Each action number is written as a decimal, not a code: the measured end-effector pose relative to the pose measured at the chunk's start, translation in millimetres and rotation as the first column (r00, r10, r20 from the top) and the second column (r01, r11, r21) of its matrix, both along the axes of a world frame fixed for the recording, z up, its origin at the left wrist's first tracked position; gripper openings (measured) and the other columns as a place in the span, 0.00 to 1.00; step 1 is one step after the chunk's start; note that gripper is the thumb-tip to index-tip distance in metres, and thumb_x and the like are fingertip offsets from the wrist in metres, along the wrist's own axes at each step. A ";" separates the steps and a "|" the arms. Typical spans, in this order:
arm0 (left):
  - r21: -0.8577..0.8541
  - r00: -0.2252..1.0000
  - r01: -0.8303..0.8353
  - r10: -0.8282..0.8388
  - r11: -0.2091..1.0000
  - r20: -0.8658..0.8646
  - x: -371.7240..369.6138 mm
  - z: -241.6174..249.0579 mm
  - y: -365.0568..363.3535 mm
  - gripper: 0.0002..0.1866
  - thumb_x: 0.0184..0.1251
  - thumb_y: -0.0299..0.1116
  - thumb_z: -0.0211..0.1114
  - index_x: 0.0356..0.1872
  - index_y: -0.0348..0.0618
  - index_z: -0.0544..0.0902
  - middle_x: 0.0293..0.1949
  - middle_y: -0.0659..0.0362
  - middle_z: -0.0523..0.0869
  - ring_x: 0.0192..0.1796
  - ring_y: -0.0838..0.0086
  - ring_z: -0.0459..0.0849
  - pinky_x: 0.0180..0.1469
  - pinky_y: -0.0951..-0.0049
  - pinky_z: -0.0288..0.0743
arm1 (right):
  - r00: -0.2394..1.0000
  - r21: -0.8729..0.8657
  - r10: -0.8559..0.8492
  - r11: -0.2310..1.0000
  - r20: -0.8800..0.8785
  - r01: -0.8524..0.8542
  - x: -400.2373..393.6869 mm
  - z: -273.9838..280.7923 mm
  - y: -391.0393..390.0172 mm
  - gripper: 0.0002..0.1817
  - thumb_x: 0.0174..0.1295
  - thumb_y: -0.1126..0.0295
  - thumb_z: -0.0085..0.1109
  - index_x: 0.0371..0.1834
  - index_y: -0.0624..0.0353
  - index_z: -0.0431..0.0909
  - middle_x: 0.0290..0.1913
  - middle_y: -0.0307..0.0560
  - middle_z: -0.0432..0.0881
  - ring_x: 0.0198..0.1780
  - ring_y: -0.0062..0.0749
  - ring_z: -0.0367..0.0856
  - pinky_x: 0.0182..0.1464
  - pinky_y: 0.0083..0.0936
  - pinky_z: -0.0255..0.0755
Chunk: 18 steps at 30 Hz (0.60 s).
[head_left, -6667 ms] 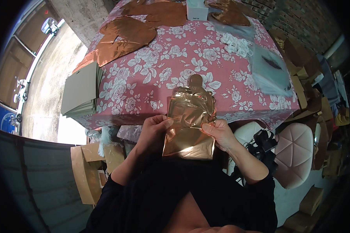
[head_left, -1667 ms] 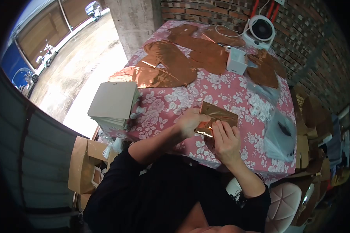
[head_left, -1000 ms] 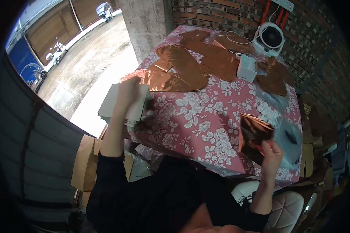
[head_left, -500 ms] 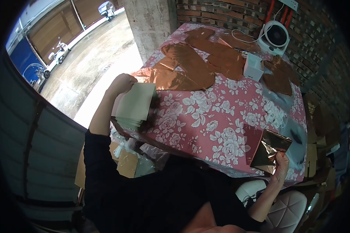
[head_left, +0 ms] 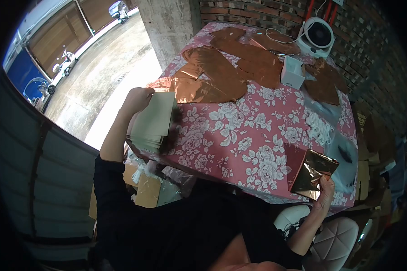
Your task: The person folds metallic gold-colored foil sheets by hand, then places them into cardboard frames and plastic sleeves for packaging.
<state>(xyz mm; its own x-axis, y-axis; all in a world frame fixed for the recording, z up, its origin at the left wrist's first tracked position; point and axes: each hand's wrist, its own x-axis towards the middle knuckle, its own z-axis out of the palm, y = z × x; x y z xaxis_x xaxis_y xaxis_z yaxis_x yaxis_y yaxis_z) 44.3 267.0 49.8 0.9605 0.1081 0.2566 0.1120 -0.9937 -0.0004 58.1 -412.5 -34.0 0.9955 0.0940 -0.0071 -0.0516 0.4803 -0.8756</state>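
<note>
my left hand (head_left: 138,98) grips the far edge of the top grey card (head_left: 156,116), fingers clamped on it, on the card stack (head_left: 145,140) at the left edge of the floral surface (head_left: 239,135). my right hand (head_left: 325,192) holds the folded copper foil packet (head_left: 309,174) upright at the near right corner, fingers pinched on its lower edge. copper foil sheets (head_left: 221,77) lie farther back, beside a white box (head_left: 291,72).

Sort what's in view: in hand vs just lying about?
In hand:
left hand lifting a card off the grey card stack
right hand gripping the folded copper foil piece

Lying about:
copper foil sheets
white box
small fan
clear bags
floral tablecloth
</note>
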 end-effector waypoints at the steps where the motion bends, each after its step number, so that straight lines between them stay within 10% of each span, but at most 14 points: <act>1: 0.015 0.999 0.019 -0.020 1.000 0.048 0.6 -1.3 1.9 0.06 0.61 0.31 0.60 0.34 0.43 0.84 0.29 0.50 0.85 0.35 0.54 0.84 0.49 0.58 0.77 | 1.000 -0.007 -0.001 1.000 -0.004 0.001 0.0 0.0 -0.3 0.13 0.61 0.74 0.62 0.46 0.70 0.80 0.43 0.52 0.86 0.40 0.32 0.86 0.45 0.28 0.81; 9: -0.200 0.997 0.064 -0.053 0.978 0.061 2.1 33.5 8.2 0.03 0.61 0.25 0.62 0.35 0.39 0.79 0.32 0.55 0.82 0.36 0.66 0.82 0.47 0.64 0.75 | 1.000 0.007 -0.001 1.000 0.015 0.001 0.2 -0.9 -0.7 0.14 0.61 0.73 0.62 0.47 0.70 0.79 0.43 0.53 0.86 0.39 0.32 0.86 0.44 0.28 0.82; 11: -0.629 0.997 -0.078 0.050 0.773 -0.063 1.5 46.7 6.6 0.01 0.65 0.25 0.60 0.34 0.39 0.78 0.31 0.60 0.79 0.36 0.76 0.77 0.44 0.72 0.74 | 1.000 0.004 0.003 1.000 0.021 -0.003 0.0 -1.9 -2.0 0.14 0.61 0.73 0.62 0.47 0.70 0.79 0.43 0.53 0.86 0.39 0.32 0.86 0.44 0.28 0.82; 18: -0.647 0.995 0.041 -0.089 0.761 -0.042 11.6 96.7 -31.1 0.06 0.68 0.27 0.59 0.32 0.37 0.79 0.25 0.66 0.78 0.31 0.83 0.74 0.36 0.78 0.72 | 1.000 0.024 -0.007 1.000 0.013 0.006 0.2 -0.9 0.0 0.14 0.60 0.73 0.63 0.47 0.70 0.79 0.43 0.51 0.86 0.41 0.31 0.86 0.47 0.27 0.80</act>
